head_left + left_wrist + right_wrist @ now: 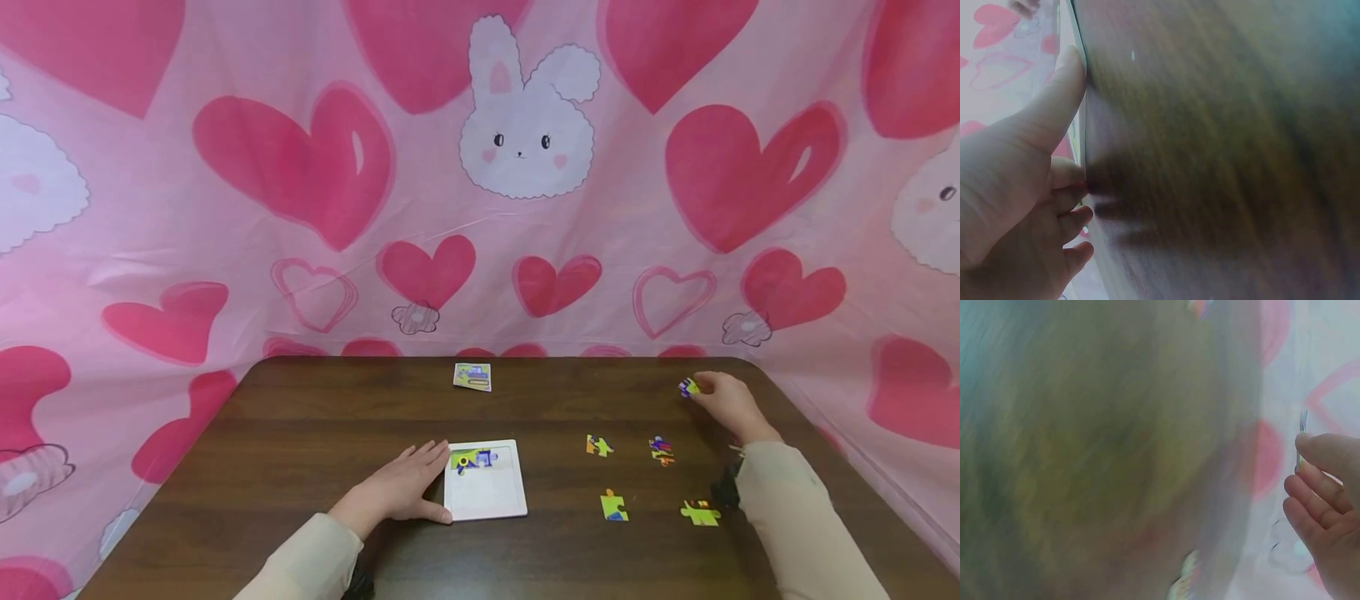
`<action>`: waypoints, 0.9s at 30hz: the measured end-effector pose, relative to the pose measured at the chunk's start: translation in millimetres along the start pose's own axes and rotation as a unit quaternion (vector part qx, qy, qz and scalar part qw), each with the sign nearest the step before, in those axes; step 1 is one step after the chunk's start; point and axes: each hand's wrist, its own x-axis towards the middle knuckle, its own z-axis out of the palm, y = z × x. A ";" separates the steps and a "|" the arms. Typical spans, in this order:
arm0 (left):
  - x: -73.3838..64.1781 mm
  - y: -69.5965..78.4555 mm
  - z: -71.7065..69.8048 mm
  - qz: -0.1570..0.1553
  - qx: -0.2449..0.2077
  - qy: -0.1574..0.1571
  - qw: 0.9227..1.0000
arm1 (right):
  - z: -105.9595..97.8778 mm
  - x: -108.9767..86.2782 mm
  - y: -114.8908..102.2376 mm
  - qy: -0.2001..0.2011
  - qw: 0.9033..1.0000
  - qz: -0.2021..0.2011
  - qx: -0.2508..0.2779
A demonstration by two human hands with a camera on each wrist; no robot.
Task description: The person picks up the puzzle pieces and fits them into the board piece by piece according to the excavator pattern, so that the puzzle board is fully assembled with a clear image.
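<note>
Pinching one piece (687,387) over the far right of the table (337,417), right hand (731,406) grips only its edge: thin hold, could slip. Left hand (401,485), fingers extended, touches the tray (487,500); a push there might shift the puzzle part (474,461) inside.

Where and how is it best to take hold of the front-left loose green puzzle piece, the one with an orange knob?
Probably by the left and right edges of its body, pinched from straight above: the green puzzle piece lies flat on the table, and its orange knob is narrow and points toward the table's far edge.
</note>
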 end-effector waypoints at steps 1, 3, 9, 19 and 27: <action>0.1 -0.3 0.2 0.000 0.001 0.000 1.000 | 0.0 2.3 -4.7 -0.002 1.000 -0.003 0.007; -0.5 0.1 -0.3 0.002 0.001 0.001 1.000 | 0.4 7.0 -14.2 0.000 1.000 -0.015 0.015; -1.2 0.8 -0.3 0.002 -0.005 0.001 1.000 | 2.7 14.3 -50.9 0.025 0.996 -0.074 0.032; -1.5 2.1 -1.1 0.004 -0.003 0.002 1.000 | 11.0 11.9 -115.9 0.033 0.986 -0.157 0.037; -1.6 1.8 -0.8 0.010 -0.002 0.006 1.000 | 29.1 5.3 -157.9 0.018 0.971 -0.233 0.055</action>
